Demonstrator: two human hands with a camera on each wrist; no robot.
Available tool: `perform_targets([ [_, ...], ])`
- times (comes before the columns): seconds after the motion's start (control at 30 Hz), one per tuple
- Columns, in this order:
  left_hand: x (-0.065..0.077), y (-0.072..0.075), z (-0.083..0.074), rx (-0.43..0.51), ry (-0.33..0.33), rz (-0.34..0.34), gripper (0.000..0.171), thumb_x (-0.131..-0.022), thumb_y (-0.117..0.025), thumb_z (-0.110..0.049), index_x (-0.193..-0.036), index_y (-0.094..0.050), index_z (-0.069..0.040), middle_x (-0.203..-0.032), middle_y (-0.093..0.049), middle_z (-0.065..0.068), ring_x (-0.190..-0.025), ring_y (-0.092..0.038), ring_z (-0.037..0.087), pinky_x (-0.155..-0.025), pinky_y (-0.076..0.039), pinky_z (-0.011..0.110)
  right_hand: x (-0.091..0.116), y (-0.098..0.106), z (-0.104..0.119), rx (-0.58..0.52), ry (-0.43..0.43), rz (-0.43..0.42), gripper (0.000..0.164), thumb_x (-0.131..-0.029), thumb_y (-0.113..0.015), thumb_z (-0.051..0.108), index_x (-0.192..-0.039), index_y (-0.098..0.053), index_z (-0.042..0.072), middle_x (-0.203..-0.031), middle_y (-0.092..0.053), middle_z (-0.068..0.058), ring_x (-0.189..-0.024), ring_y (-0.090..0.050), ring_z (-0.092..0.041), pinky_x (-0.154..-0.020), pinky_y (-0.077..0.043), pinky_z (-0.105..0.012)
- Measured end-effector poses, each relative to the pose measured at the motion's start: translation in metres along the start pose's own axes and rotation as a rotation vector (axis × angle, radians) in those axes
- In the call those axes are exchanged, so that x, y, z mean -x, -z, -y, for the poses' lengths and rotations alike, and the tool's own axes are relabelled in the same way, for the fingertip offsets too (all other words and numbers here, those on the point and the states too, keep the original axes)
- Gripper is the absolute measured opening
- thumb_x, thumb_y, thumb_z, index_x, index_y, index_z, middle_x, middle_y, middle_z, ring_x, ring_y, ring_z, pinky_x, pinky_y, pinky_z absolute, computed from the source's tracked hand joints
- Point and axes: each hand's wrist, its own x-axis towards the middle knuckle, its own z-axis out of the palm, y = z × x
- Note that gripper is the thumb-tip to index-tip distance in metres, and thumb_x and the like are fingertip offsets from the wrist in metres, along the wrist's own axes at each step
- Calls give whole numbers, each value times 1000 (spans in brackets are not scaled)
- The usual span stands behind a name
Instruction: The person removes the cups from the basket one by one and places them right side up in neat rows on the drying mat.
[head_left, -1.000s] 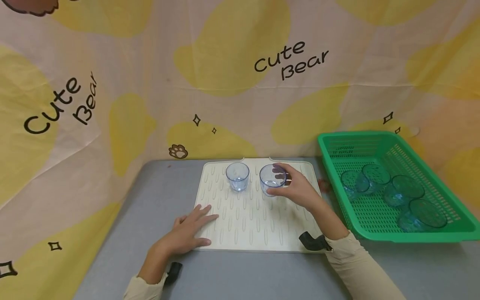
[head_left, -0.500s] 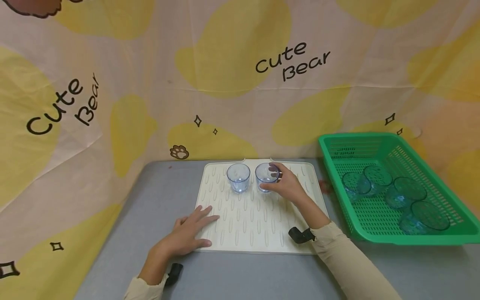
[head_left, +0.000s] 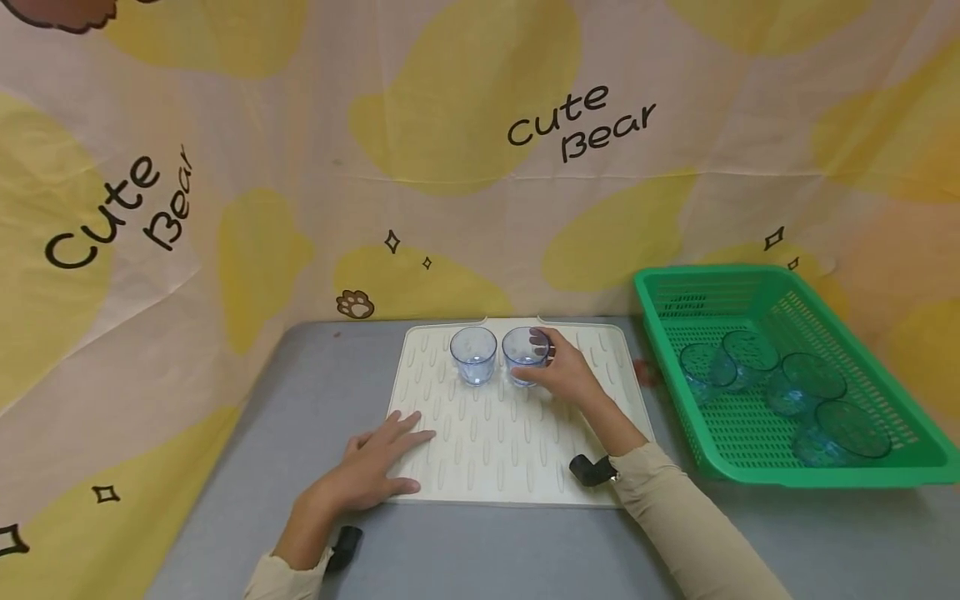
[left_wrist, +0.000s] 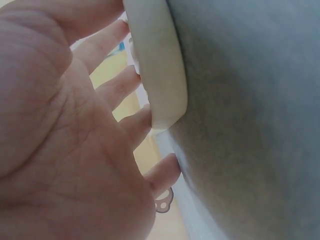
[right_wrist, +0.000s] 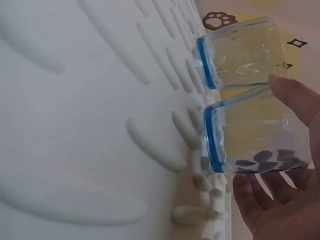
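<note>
In the head view my right hand (head_left: 564, 371) holds a clear bluish drinking glass (head_left: 521, 353) upright at the back of a cream ridged mat (head_left: 495, 450). Thumb and fingers sit on opposite sides of this glass (right_wrist: 250, 132) in the right wrist view, its base at or just above the ridges. A second, matching glass (head_left: 473, 357) stands upright just left of it. My left hand (head_left: 371, 467) lies with spread fingers on the mat's front left corner. The left wrist view shows those fingertips (left_wrist: 132, 75) along the mat's thick edge (left_wrist: 160, 65).
A green plastic basket (head_left: 697, 442) stands to the right of the mat, with several similar glasses (head_left: 813, 379) inside. The mat lies on a grey table (head_left: 450, 550). Behind rises a patterned cloth (head_left: 465, 208) with yellow patches and lettering.
My right hand has moved the glass left and slightly back, closer to the other glass. The left hand stays in place on the mat.
</note>
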Motion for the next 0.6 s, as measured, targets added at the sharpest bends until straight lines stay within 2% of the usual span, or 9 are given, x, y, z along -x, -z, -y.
perform_targets([
  [0.2,1,1,0,3,-16,1,70,-86,-74,-36,-149,-44,-31,-166,-24,0,-156,-12,34,-107,-22,65,-1,4,0,5,30,16,93,-77,-86,29,-152,-33,15,-148,-51,-12,-134,-51,-36,-106,-45,-48],
  [0.33,0,1,1,-5,-11,-2,70,-86,-74,-35,-149,-45,-30,-166,-24,0,-156,-12,34,-107,-22,65,4,10,1,-31,19,27,101,-76,-87,25,-156,-27,16,-152,-46,-15,-137,-48,-36,-110,-42,-49],
  [0.47,1,2,-1,-3,-8,3,70,-86,-74,-35,-149,-45,-30,-166,-24,0,-156,-12,34,-108,-22,66,17,17,3,-40,7,15,100,-77,-86,22,-156,-27,16,-152,-44,-16,-139,-46,-37,-112,-40,-51],
  [0.6,3,3,-1,3,-13,2,70,-86,-74,-34,-149,-45,-29,-166,-24,1,-156,-12,35,-107,-22,66,31,26,5,-18,63,14,93,-79,-84,21,-155,-31,13,-152,-45,-16,-139,-46,-38,-111,-40,-53],
])
